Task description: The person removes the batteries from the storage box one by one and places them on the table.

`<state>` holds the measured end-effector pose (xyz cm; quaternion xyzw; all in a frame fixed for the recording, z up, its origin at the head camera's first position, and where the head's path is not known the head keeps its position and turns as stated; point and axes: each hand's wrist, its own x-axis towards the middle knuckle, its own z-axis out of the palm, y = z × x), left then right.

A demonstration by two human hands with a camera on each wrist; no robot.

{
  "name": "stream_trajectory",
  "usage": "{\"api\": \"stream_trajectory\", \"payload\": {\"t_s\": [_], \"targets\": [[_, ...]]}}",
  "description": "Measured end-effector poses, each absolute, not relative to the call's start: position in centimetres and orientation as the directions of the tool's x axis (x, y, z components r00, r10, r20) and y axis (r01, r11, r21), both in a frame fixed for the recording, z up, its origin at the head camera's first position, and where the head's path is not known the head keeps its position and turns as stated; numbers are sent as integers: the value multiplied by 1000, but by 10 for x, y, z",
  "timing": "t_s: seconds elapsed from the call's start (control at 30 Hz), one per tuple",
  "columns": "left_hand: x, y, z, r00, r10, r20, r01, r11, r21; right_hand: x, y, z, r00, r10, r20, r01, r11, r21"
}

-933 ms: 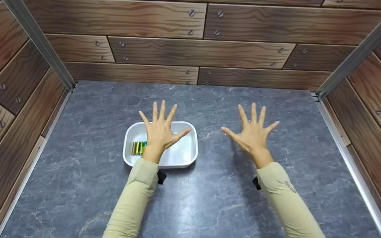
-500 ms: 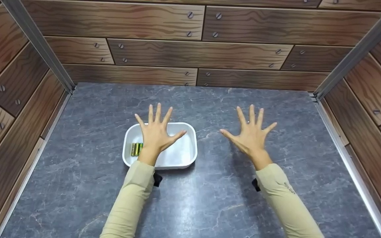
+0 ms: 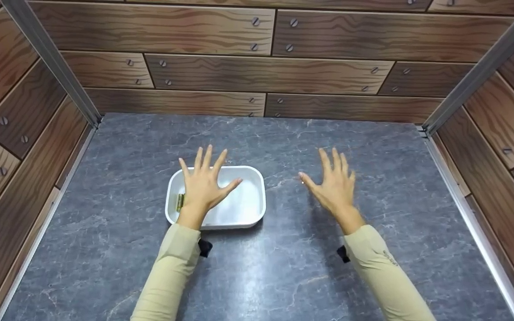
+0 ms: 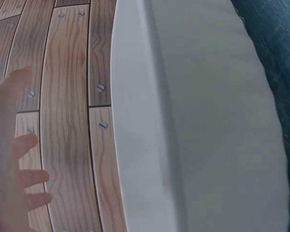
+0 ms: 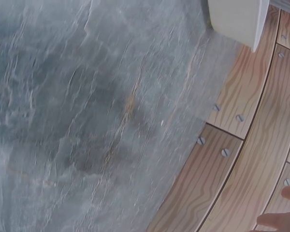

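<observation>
A white rectangular tray (image 3: 243,196) with rounded corners sits on the grey marbled table, left of centre. My left hand (image 3: 202,189) hovers above the tray's left half, fingers spread and holding nothing. Partly covered by that hand, a gold-green battery (image 3: 180,202) shows at the tray's left side. My right hand (image 3: 335,189) is held over the table right of the tray, fingers spread, with nothing in it. In the left wrist view the tray's side wall (image 4: 222,121) fills the middle, with the left fingers (image 4: 34,178) at the left edge.
The grey marbled tabletop (image 3: 283,267) is bounded by wood-plank-patterned walls at the back (image 3: 221,71), left and right. Grey metal posts (image 3: 51,62) stand in the two back corners. Black wrist cameras (image 3: 205,248) sit under the sleeves.
My left hand has shifted left and slightly nearer the body, covering more of the batteries. The right hand has drawn slightly nearer and turned, its fingers closer together. The tray stays put.
</observation>
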<state>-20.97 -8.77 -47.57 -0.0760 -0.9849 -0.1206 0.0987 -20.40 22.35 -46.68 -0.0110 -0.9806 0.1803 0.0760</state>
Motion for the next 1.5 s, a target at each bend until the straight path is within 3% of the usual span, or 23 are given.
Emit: {"api": "stream_trajectory", "payload": {"t_s": [0.2,0.4,0.57,0.93,1.1,1.5], "targets": [[-203,-105,-485,-945,91,315,195,929,315,-199,214,-472,-972,34,232,-76,891,-447],[-198,-124,-498,-879,40,476,241,898,369,-193,203,-478,-963,20,270,-124,854,-505],[-192,-139,-510,-857,-10,515,247,869,428,-186,191,-481,-964,-19,264,-160,836,-526],[-182,-172,-530,-899,-133,416,164,781,602,-172,164,-493,-936,-188,299,-330,766,-552],[-180,-186,-539,-936,-163,311,107,709,697,-167,155,-495,-947,-208,247,-317,743,-590],[-181,-207,-565,-981,-124,150,95,366,926,-162,137,-496,-903,-334,270,-429,673,-602]]}}
